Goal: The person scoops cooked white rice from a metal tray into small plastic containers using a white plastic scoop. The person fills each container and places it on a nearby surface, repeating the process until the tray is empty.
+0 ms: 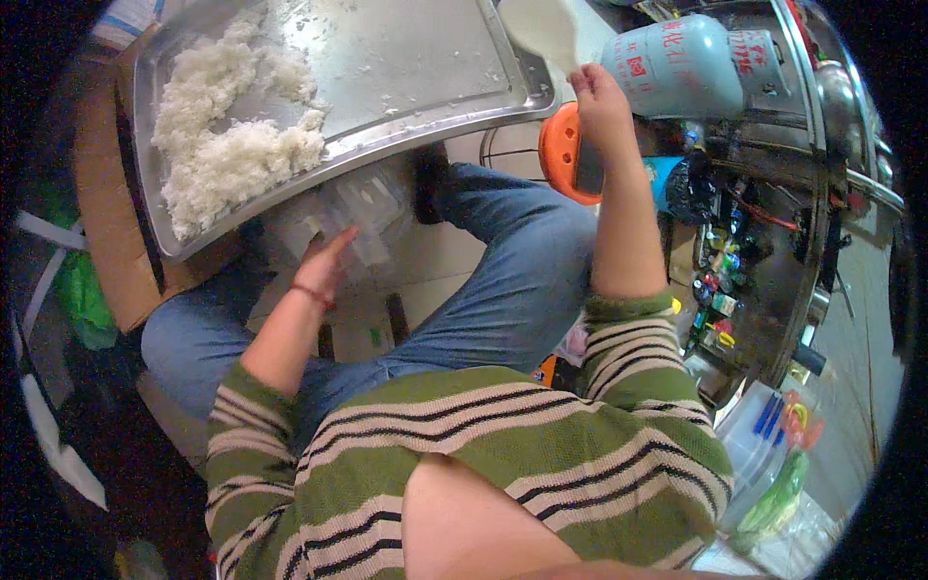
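My right hand (600,105) is shut on the narrow end of a white, flat paddle (540,29), at the right end of a large metal tray (406,58). Cooked white rice (232,167) lies heaped in the tray's left part, with loose grains scattered over the rest. My left hand (326,264), a red band at its wrist, is below the tray's near rim. Its thumb stands apart and I see nothing in it, though some fingers are hidden. Just beyond it are clear plastic containers (370,199), partly under the tray and blurred.
A cardboard box (109,196) stands at the tray's left. To the right are a pale blue gas cylinder (674,65) bearing red writing, an orange round plastic thing with holes (558,152), and a rack of small bottles and packets (718,283). Green vegetables in plastic (772,504) lie lower right.
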A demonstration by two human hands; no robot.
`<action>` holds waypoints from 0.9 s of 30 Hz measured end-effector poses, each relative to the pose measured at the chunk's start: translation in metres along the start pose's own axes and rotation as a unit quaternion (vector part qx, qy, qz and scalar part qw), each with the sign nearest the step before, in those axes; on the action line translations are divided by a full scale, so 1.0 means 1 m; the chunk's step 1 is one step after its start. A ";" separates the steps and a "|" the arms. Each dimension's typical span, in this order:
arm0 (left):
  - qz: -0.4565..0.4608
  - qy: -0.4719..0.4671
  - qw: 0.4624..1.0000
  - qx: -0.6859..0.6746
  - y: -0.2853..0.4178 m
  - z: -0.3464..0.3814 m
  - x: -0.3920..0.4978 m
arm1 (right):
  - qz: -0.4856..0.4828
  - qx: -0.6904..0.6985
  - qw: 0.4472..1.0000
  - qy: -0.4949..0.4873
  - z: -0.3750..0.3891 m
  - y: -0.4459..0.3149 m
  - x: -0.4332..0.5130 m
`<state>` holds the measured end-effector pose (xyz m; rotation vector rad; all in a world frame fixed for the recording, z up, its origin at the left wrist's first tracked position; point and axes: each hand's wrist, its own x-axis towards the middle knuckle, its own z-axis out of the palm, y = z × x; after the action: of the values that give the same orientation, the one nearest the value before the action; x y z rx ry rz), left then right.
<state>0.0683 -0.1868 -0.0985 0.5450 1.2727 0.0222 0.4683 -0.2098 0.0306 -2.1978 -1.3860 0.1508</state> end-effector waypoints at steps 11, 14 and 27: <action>0.141 -0.050 0.984 -0.093 -0.006 -0.078 -0.092 | -0.122 -0.454 0.826 -0.311 0.005 -0.083 0.053; 0.176 -0.057 0.977 -0.103 -0.009 -0.086 -0.087 | -0.149 -0.472 0.802 -0.334 0.046 -0.132 0.054; 0.270 -0.096 0.947 -0.143 -0.015 -0.118 -0.076 | -0.262 -0.311 0.754 -0.515 0.245 -0.248 0.038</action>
<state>-0.0670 -0.1791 -0.0577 0.6129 0.8786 0.5900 0.1970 -0.0021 -0.0492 -2.1029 -2.9751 0.9127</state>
